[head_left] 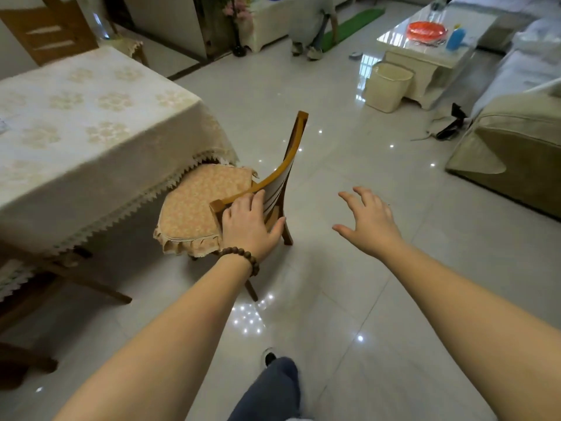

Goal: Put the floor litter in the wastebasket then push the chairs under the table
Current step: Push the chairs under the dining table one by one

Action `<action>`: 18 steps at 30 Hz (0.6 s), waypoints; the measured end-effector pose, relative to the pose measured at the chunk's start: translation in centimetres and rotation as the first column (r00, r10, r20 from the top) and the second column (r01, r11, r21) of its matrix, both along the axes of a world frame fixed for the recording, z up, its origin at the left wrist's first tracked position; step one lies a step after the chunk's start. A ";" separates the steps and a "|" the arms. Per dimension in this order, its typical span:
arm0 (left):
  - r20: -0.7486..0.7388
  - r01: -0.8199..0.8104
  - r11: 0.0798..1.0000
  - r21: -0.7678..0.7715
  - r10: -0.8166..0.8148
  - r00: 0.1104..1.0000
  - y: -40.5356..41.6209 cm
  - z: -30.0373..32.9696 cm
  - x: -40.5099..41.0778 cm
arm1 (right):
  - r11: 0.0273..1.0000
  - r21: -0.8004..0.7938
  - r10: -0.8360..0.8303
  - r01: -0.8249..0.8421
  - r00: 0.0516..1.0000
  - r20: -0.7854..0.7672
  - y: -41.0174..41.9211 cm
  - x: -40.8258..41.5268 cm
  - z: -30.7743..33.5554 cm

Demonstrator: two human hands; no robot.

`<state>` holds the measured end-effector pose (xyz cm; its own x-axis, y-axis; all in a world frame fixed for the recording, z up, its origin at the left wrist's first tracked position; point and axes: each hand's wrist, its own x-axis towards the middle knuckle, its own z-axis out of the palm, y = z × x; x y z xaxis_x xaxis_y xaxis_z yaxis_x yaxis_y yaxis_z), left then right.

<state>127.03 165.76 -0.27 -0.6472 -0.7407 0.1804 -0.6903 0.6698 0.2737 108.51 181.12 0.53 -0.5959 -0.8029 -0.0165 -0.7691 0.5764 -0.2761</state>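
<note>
A wooden chair (291, 144) with an orange cushioned seat (197, 205) stands at the corner of the table (76, 123), its seat partly under the lace-edged cloth. My left hand (249, 226) rests on the near end of the chair's curved backrest, fingers laid over the top rail. My right hand (367, 220) hovers over the floor to the right of the chair, fingers spread, holding nothing. A cream wastebasket (388, 86) stands far off beside the coffee table.
A glossy coffee table (425, 59) with an orange dish and a blue bottle is at the back right. A covered sofa (510, 147) fills the right side, with black cables on the floor beside it. Another person stands at the back. Shiny tiled floor lies between.
</note>
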 end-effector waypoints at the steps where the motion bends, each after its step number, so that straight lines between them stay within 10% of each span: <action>1: 0.006 -0.003 1.000 -0.008 0.003 1.000 -0.5 -0.1 -1.1 | 1.000 0.002 0.021 -0.021 1.000 -0.012 -1.0 -1.2 0.0; 18: 0.329 -0.258 0.960 0.106 0.211 0.921 -12.0 -2.2 -11.3 | 0.782 0.219 0.618 -0.584 0.771 -0.153 -24.9 -17.0 1.0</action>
<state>115.73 153.71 -2.43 -0.4579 -0.8805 -0.1224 -0.8883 0.4480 0.1010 91.53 156.26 1.54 0.0049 -0.9949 -0.1008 -0.9997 -0.0026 -0.0225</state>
